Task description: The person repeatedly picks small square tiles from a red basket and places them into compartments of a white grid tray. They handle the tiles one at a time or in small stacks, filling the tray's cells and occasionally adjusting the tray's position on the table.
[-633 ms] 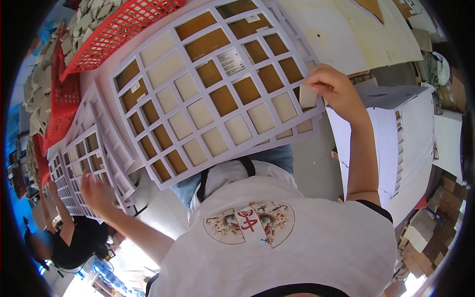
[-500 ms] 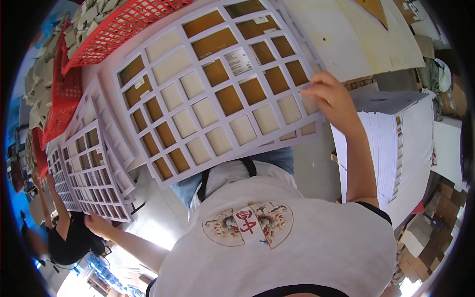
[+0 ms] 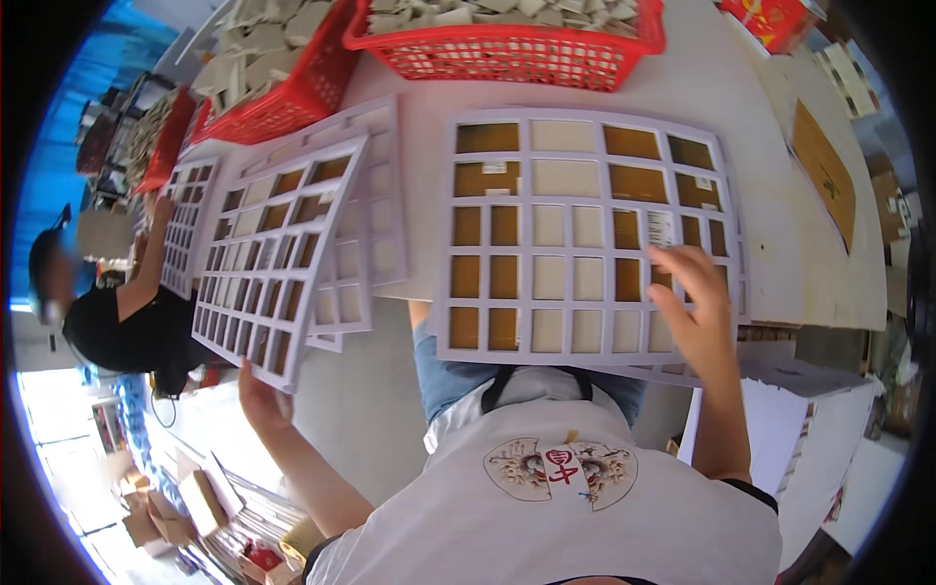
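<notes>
A white grid panel [image 3: 487, 239] with square and rectangular cells lies on the table in front of me, stacked on at least one more panel. Brown pieces fill some of its cells and pale ones fill others. My right hand [image 3: 697, 307] is over its right side, thumb and fingers apart and holding nothing; whether the fingertips touch it, I cannot tell. At the left, a second grid panel [image 3: 276, 224] with filled cells stands tilted. My left hand [image 3: 265, 405] grips its lower corner, some fingers hidden behind the edge. More white grid panels [image 3: 385, 214] lean behind it.
Red plastic baskets [image 3: 507, 60] heaped with pale grey flat pieces stand along the table's far side and far left. Another person [image 3: 117, 322] in black sits at the left near another grid panel. A brown sheet [image 3: 824, 175] lies on the right; a white box [image 3: 780, 409] stands below.
My view has swung left. My right hand has moved from the front panel's right edge inward over its cells. The left panel is now tilted up more, with my left hand at its corner.
</notes>
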### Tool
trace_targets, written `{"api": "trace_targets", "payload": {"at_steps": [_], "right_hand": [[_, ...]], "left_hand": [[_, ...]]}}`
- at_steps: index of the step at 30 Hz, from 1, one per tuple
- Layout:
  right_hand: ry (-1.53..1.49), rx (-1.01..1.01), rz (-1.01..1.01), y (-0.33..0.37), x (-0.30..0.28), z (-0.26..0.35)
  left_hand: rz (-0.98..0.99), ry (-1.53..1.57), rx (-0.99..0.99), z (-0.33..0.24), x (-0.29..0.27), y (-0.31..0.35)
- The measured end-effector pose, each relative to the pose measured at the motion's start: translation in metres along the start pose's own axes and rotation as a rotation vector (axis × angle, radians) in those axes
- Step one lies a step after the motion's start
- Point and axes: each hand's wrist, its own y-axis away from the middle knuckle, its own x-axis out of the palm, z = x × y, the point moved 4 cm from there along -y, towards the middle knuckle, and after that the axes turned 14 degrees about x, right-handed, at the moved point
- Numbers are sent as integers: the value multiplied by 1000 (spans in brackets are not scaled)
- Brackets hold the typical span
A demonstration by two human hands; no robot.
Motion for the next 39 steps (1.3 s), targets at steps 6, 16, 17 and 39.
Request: {"api": "trace_targets", "payload": {"at_steps": [6, 16, 17, 39], "right_hand": [[-990, 324, 760, -20, 143, 63], [-927, 472, 64, 8, -15, -100], [-871, 465, 61, 9, -35, -106], [534, 202, -142, -445, 22, -55]], "left_hand": [[236, -235, -146, 73, 114, 101], [1446, -443, -473, 55, 241, 82], [1386, -308, -321, 44, 252, 61], [626, -728, 741, 210, 580, -279]]}}
